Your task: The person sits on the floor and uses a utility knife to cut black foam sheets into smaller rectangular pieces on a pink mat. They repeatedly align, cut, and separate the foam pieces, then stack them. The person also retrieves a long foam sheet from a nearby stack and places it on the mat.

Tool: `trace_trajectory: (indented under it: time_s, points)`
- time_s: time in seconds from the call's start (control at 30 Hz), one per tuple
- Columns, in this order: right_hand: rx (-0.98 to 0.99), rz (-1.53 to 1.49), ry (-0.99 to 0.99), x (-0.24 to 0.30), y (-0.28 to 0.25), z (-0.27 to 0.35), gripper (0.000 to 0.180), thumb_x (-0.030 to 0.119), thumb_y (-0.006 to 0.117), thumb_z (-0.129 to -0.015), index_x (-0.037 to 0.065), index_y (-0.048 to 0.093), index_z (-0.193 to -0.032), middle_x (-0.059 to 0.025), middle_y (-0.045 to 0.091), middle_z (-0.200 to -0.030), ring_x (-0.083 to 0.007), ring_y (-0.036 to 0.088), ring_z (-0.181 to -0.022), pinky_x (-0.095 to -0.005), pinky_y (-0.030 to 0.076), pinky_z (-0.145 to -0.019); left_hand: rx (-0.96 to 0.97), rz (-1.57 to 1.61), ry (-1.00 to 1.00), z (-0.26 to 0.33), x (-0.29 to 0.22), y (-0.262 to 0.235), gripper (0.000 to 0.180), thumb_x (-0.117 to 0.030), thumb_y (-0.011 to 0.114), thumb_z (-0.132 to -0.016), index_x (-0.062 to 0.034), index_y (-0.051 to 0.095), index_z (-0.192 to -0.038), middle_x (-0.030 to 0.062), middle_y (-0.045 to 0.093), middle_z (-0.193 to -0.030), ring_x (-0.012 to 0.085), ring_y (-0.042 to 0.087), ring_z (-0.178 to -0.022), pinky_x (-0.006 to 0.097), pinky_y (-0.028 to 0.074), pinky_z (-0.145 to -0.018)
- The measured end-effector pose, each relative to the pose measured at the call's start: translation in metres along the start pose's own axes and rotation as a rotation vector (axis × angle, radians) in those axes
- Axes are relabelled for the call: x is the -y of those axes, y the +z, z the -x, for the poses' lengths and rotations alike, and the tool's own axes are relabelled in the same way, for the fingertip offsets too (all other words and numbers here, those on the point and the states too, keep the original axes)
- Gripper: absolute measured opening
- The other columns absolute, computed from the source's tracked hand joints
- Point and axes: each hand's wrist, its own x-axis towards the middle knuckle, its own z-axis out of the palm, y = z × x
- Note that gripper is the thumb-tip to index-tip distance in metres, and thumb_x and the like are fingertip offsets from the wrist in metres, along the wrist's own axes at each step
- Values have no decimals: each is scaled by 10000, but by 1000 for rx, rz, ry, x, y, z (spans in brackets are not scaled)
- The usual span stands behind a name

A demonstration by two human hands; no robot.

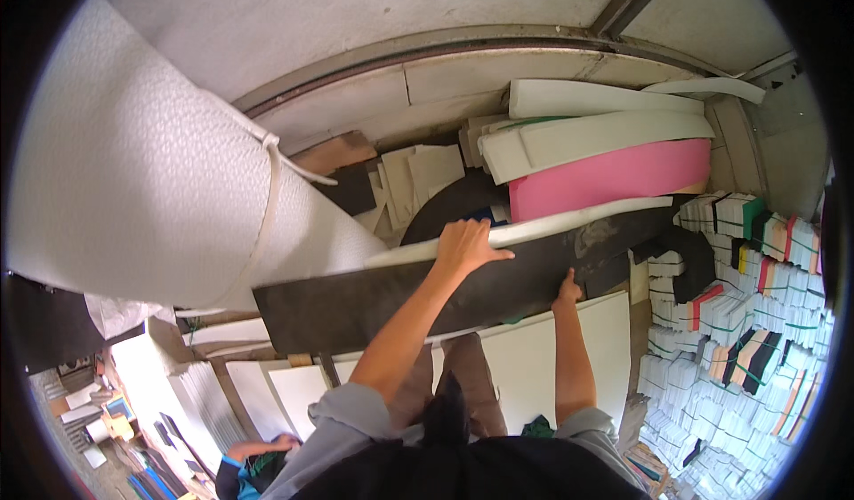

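Note:
A long black sheet (374, 300) stretches across in front of me, with dusty pale marks toward its right end. My left hand (464, 246) is closed over its upper edge, fingers curled over the far side and thumb lying to the right. At the lower edge, further right, my right hand (567, 292) grips the same sheet with one digit up on its near face; its other fingers are partly hidden. Directly behind the black sheet's top edge runs a long white sheet (578, 220).
A large textured white roll (151, 162), tied with a strap, leans on the left. Behind stand a pink sheet (614, 175) and white sheets (614, 135) against the wall. Bundled stacks of cut pieces (747, 322) fill the right. Another person's hand (283, 443) shows at lower left.

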Motion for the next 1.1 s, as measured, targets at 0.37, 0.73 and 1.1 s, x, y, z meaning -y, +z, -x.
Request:
trace_trajectory:
  time_s: [0.37, 0.73, 1.1]
  points:
    - [-57, 677, -1006, 13, 60, 23, 577, 403, 405, -877, -1, 313, -1279, -270, 270, -1299, -371, 245, -1223, -439, 220, -998, 23, -84, -103, 21, -23, -52, 612, -624, 644, -545, -51, 603, -757, 108, 603, -615, 261, 607, -611, 362, 479, -557]
    - [1189, 1448, -1332, 98, 85, 107, 766, 421, 757, -524, 25, 479, -1118, -162, 509, -1081, -321, 458, -1038, -405, 308, -925, -87, -296, -43, 142, 62, -161, 559, -626, 623, -526, -95, 617, -700, 82, 591, -602, 269, 582, -616, 355, 445, -573]
    - [1756, 1336, -1108, -33, 139, 258, 481, 268, 698, -701, -7, 491, -1036, -172, 590, -815, -253, 586, -730, -303, 443, -651, -232, -672, -8, 307, 116, -274, 389, -455, 649, -603, -95, 501, -616, 16, 498, -554, 195, 493, -568, 299, 395, -559]
